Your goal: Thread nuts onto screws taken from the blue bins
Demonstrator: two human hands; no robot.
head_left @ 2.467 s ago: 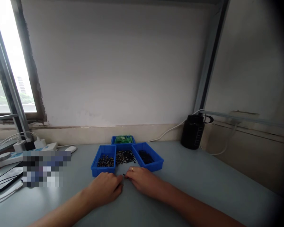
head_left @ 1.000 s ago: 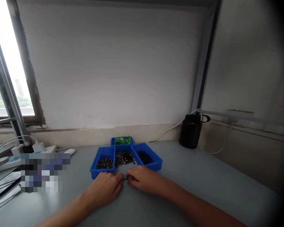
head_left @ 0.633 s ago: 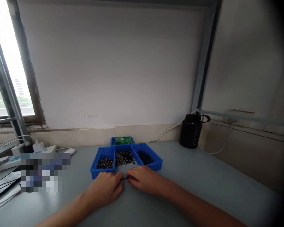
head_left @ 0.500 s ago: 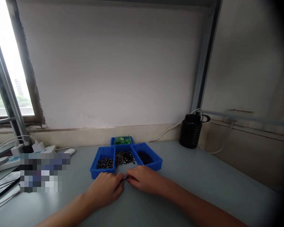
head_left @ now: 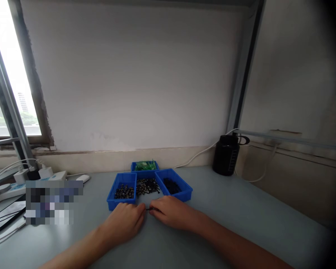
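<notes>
Black and slender, a small rod [head_left: 147, 209] is held level in the gap between the left hand [head_left: 128, 220] and the right hand [head_left: 169, 213], above the middle of the tabletop [head_left: 212, 209]. The grip of each hand is narrow, with one end of the rod pinched at the fingertips; the exact shape of the ends is hidden by the fingers.

Just beyond the left hand, a left blue tray [head_left: 112, 205] is partly filled with small metallic parts [head_left: 125, 191]. Beyond the right hand, a right blue tray [head_left: 187, 195] is set at a slant, and a heap of black pieces [head_left: 172, 185] is contained in it. Between these two trays, a loose pile [head_left: 148, 186] of dark and shiny parts is spread. Behind the pile, green packets [head_left: 145, 165] are held in a rear blue tray [head_left: 145, 174], near the far edge.

Farther out, a black bottle [head_left: 225, 157] is stood upright toward the far right corner, with a white cable [head_left: 197, 154] run to its left. Toward the far left corner, a white mouse [head_left: 84, 178] is placed near a power strip [head_left: 56, 176], into which white plugs [head_left: 46, 172] are fitted.
</notes>
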